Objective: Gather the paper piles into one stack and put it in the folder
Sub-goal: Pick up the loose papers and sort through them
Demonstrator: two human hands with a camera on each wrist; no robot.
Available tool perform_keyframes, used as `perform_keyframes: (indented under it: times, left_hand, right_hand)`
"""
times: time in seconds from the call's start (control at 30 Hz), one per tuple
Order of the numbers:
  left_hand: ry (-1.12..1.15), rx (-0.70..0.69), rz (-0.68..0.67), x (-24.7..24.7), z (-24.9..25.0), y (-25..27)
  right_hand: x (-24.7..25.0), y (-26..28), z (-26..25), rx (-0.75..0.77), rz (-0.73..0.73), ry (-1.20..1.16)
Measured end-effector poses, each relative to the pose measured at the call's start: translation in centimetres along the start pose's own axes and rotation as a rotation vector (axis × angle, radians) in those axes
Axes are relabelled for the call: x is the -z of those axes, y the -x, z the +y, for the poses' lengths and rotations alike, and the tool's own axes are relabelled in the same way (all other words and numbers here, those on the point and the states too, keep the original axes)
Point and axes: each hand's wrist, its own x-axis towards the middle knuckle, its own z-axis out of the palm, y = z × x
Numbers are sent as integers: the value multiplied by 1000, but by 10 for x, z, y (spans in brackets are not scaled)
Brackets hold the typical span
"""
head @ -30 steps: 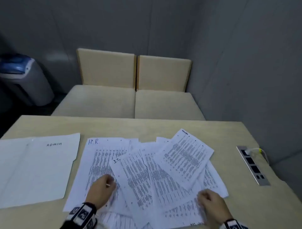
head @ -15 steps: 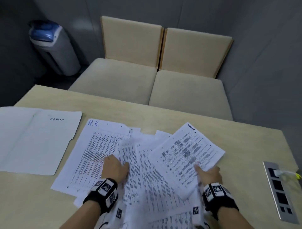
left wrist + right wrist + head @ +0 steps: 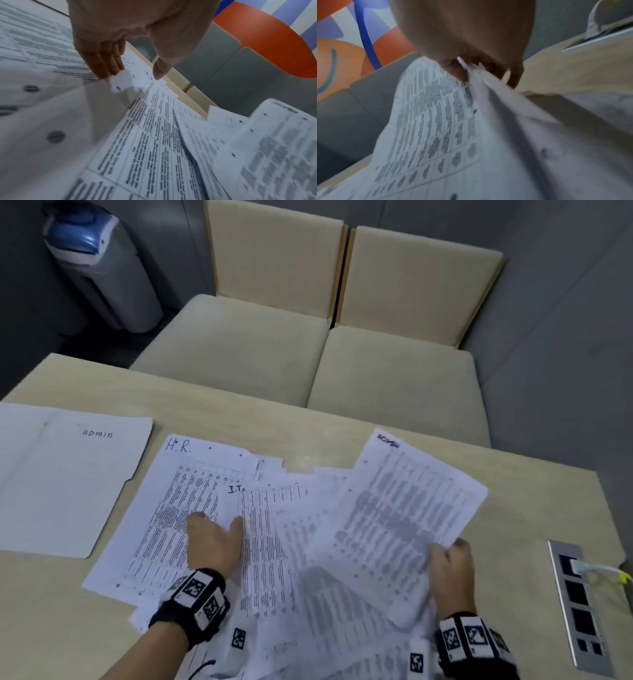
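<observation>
Printed paper sheets lie fanned over the middle of the table: one marked "H.R." (image 3: 164,508) on the left, one marked "I.T." (image 3: 263,529) in the middle, and an upside-down sheet (image 3: 411,508) on the right. The white folder (image 3: 68,481) marked "ADMIN" lies shut to their left. My left hand (image 3: 214,539) rests with straight fingers on the H.R. sheet at the I.T. sheet's edge (image 3: 120,86). My right hand (image 3: 448,570) pinches the right edge of the right-hand sheets (image 3: 436,115) between thumb and fingers and holds it raised.
A metal socket panel (image 3: 579,604) with a plugged-in cable is set into the table (image 3: 342,436) at the right. Two beige seats (image 3: 308,354) stand beyond the far edge, and a grey bin (image 3: 99,265) stands at the far left.
My right hand has taken hold of the right-hand sheets' edge and lifted it. My left hand has slid forward onto the H.R. sheet. The head view has swung left and down.
</observation>
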Motion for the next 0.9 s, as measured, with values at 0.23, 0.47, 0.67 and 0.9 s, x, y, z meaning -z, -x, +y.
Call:
perform_keyframes:
  times: [0.23, 0.47, 0.67, 0.9]
  left_hand:
    - [-270, -123, -202, -4, -11, 25]
    - [-220, -275, -488, -7, -2, 37]
    - [-145, -302, -585, -10, -5, 40]
    - [59, -166, -402, -7, -5, 30]
  right_hand:
    - [-1, 11, 3, -171, -40, 258]
    - [-15, 39, -10, -235, -284, -28]
    - [-19, 58, -24, -358, -333, -219]
    - [-6, 75, -13, -359, -278, -283]
